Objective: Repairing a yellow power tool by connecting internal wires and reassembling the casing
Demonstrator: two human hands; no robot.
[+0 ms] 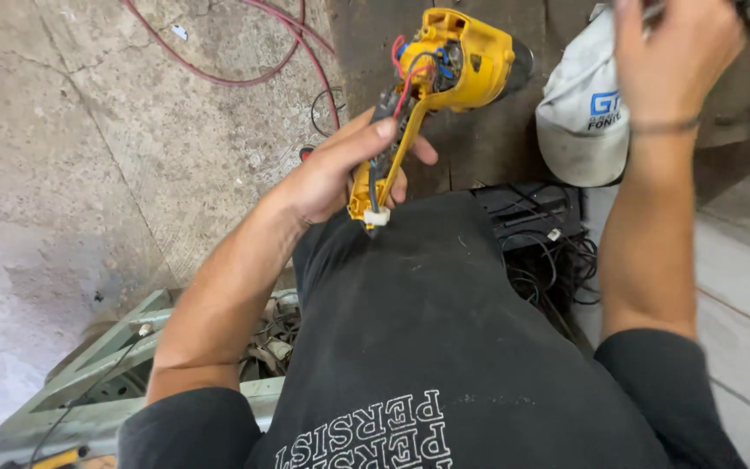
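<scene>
My left hand [332, 169] grips the handle of a yellow power drill [444, 74] whose casing is open, with red, blue and black wires and inner parts showing. The drill points up and away, its base just above my black shirt. My right hand [674, 48] is raised at the top right near a white cap [579, 113]. It seems closed around a thin dark object that runs out of the frame's top edge, and I cannot tell what that object is.
Red cables [245, 74] loop over the cracked concrete floor at the top. A black box with tangled wires [540, 230] lies beside my knee. A pale green metal frame [97, 369] sits at the lower left. Light boards lie on the right.
</scene>
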